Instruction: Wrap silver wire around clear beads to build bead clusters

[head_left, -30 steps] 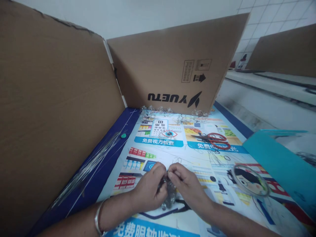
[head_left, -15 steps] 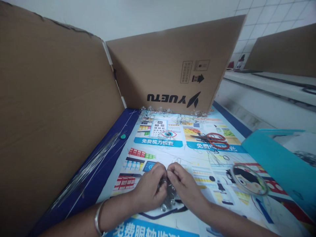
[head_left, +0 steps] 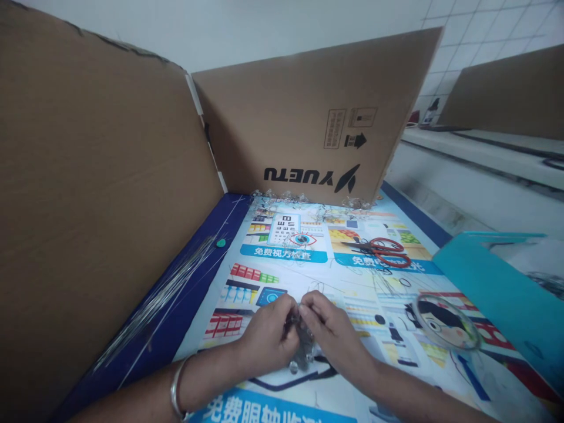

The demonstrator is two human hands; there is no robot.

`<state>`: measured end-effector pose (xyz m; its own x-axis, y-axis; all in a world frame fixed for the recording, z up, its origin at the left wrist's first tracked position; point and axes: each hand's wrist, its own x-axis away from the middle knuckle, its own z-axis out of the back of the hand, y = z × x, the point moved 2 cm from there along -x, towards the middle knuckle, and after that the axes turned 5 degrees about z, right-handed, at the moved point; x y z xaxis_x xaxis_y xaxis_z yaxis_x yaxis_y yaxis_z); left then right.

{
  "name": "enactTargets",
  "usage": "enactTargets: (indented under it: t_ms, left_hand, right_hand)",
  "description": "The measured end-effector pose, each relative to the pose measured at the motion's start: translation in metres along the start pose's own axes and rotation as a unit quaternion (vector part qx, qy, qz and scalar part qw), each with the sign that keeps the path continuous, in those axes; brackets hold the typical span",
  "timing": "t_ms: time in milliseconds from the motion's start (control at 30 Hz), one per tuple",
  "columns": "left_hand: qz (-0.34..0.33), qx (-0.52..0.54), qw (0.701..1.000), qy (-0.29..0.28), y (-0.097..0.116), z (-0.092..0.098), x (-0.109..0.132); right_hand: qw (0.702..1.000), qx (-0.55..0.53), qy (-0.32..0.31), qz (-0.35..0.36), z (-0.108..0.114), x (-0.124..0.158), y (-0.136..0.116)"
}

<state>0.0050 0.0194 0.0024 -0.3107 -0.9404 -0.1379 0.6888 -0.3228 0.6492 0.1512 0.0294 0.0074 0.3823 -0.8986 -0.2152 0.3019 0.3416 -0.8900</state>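
Close together over the printed table cover (head_left: pixel 308 282), my two hands meet at their fingertips. My left hand (head_left: pixel 273 329), below a silver bangle (head_left: pixel 176 388), is closed in a pinch. Against it, my right hand (head_left: pixel 330 323) is pinched too. A cluster of clear beads on thin wire (head_left: pixel 304 352) hangs between and below the fingers; the exact part each hand grips is partly hidden. Red-handled scissors (head_left: pixel 383 249) lie beyond the right hand. A round clear dish (head_left: pixel 447 322) sits to its right.
Cardboard panels stand at the left (head_left: pixel 110 164) and the back (head_left: pixel 308 117). Wire lengths (head_left: pixel 163 299) lie along the left edge, near a small green piece (head_left: pixel 221 242). Beaded wire pieces (head_left: pixel 286 197) line the back panel. A turquoise box (head_left: pixel 497 288) stands at right.
My hands stay pinched together in nearly the same place, the beaded cluster shifting slightly below them. The whole view has moved a little.
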Motion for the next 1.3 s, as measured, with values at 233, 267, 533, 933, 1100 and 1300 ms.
enactTargets:
  t_ms: [233, 267, 533, 933, 1100, 1300]
  left_hand:
    - [0.007, 0.023, 1.000, 0.012, -0.002, 0.000, -0.003]
    - [0.009, 0.025, 1.000, 0.012, -0.002, 0.000, -0.003]
    - [0.009, 0.038, 0.999, 0.012, 0.000, 0.001, -0.002]
    - [0.029, 0.020, 0.999, 0.015, -0.001, -0.001, -0.003]
    - [0.038, 0.030, 0.999, 0.007, -0.003, -0.002, -0.003]
    - [0.060, 0.017, 0.998, 0.000, -0.003, -0.003, -0.004]
  right_hand:
    - [1.000, -0.004, 0.006, 0.013, 0.009, -0.005, -0.003]
    - [1.000, -0.012, 0.004, 0.010, 0.010, -0.005, -0.003]
    - [0.998, -0.058, -0.009, -0.012, 0.009, -0.005, 0.000]
    - [0.994, -0.096, -0.005, -0.041, 0.007, -0.007, -0.003]
    - [0.995, -0.095, -0.005, -0.043, 0.008, -0.012, -0.009]
    - [0.992, -0.117, -0.009, -0.038, 0.009, -0.014, -0.011]
